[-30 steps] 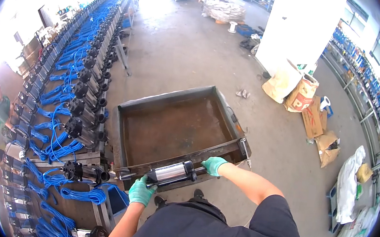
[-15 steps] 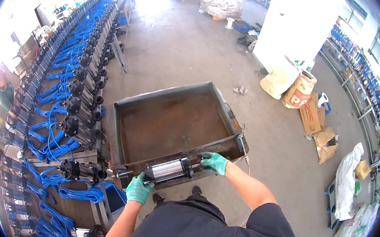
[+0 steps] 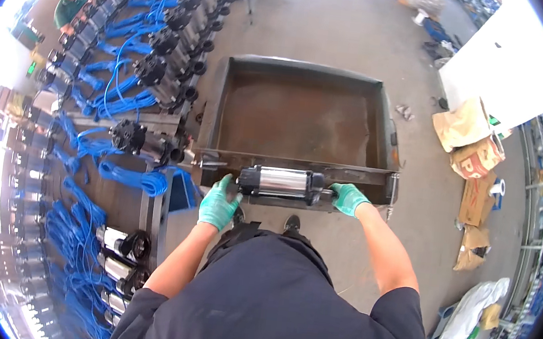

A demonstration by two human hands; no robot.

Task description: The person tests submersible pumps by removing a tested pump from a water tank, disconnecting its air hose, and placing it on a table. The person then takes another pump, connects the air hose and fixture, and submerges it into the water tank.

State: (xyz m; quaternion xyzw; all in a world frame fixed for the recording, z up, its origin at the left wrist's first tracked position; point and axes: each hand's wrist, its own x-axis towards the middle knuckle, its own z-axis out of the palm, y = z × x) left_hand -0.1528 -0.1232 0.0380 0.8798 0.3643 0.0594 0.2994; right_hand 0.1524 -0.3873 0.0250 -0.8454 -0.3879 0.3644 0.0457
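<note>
A cylindrical pump (image 3: 283,183) with a bright metal body and black ends lies crosswise along the near ledge of a rusty metal tank. My left hand (image 3: 218,205), in a green glove, grips its black left end between thumb and fingers. At the other end, my gloved right hand (image 3: 350,199) closes round a short metal fitting (image 3: 328,193) that sticks out of the pump. A metal rod (image 3: 211,163) projects over the ledge just above my left hand.
The open tank (image 3: 303,116) stands in front of me. On the left, a rack holds rows of similar pumps (image 3: 145,143) with coiled blue cables (image 3: 135,178). A person (image 3: 70,6) is beyond it. Sacks (image 3: 464,127) and cardboard (image 3: 475,201) lie on the right.
My view has turned, so the tank and pump now lie level across it. Both hands stay at the pump's ends.
</note>
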